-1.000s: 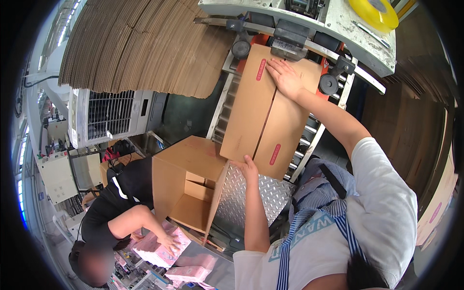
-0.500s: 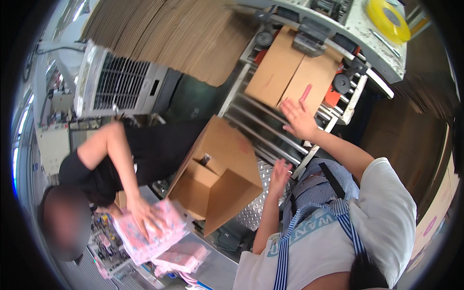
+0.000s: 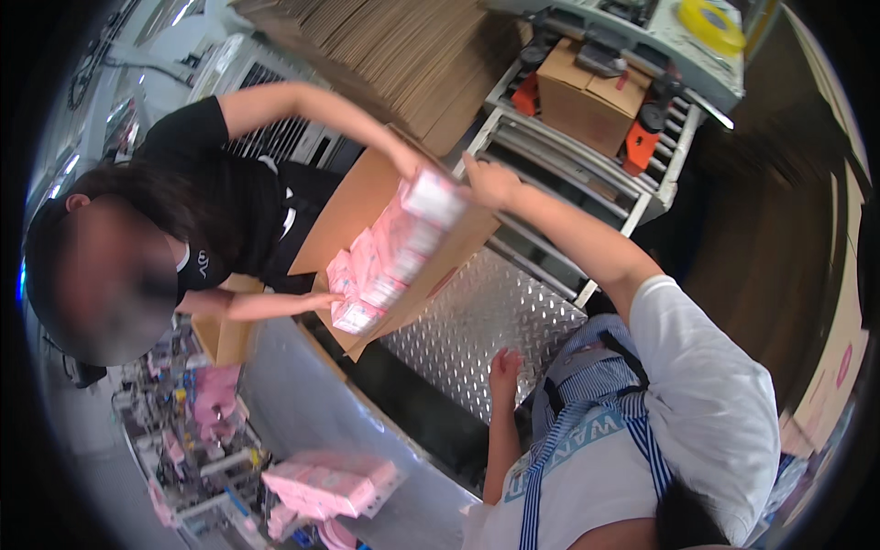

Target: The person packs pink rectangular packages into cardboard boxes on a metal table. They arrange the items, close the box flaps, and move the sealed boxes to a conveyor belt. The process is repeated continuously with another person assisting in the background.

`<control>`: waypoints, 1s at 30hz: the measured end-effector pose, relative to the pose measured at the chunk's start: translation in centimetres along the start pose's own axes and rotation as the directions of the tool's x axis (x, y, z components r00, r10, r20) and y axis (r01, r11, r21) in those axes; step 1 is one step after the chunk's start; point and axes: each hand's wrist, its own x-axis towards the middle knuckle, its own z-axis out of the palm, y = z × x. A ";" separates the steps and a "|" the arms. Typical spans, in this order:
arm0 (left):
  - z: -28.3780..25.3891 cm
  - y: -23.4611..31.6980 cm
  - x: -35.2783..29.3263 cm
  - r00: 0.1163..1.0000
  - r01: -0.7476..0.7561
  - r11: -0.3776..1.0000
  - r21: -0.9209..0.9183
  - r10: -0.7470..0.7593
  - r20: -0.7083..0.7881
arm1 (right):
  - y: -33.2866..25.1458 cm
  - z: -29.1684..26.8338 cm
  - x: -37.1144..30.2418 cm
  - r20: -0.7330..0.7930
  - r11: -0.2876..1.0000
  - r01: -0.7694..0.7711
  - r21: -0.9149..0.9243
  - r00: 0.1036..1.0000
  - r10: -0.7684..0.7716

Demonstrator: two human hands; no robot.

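Note:
An open cardboard box [image 3: 438,286] stands tilted, with rows of pink packs [image 3: 380,252] inside. My right hand [image 3: 493,186] is at the box's far right corner, closed on its edge; the fingertips are partly hidden. Low and apart from the box, my left hand [image 3: 505,368] hovers above a diamond-plate metal surface [image 3: 458,316], holding nothing, its fingers loosely apart. Across from me, a co-worker in black has one hand [image 3: 408,163] at the packs by the box's far side. Their other hand [image 3: 321,301] touches packs at the near end.
A taped carton [image 3: 587,105] sits on the roller conveyor [image 3: 587,165] under a taping machine. Flattened cardboard [image 3: 385,69] is stacked at the back. Pink packs [image 3: 330,484] lie on the metal table [image 3: 302,394]; a yellow tape roll [image 3: 710,26] is at the far right.
The co-worker has moved pink packs from the table into the box, which has tilted. My right hand went from the taped carton to the box; my left hand lowered. The carton moved farther along the rollers.

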 end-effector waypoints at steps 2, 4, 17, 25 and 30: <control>-0.5 -0.5 -1.4 0.999 0.033 0.994 0.109 -0.030 -0.030 | 0.2 -2.5 -5.3 -0.116 0.997 0.059 -0.040 0.991 -0.063; -3.8 -6.1 -0.2 0.995 0.088 0.990 0.114 -0.094 0.046 | -1.6 -5.7 -12.8 -0.120 0.977 0.167 -0.130 0.976 -0.182; 0.0 -2.0 4.5 0.905 -0.142 0.814 0.563 -0.124 0.408 | 15.1 -37.1 -57.3 -0.923 -0.019 -0.984 -0.178 0.160 0.351; 16.9 -0.7 0.3 0.738 -0.315 0.790 0.525 -0.144 0.659 | 9.6 -31.4 -65.6 -0.745 0.234 -0.910 -0.342 0.414 0.522; 35.7 9.2 -11.8 0.321 -0.922 0.323 0.214 0.326 0.889 | -0.2 -34.5 -69.3 -0.527 0.473 -0.674 -0.567 0.738 0.421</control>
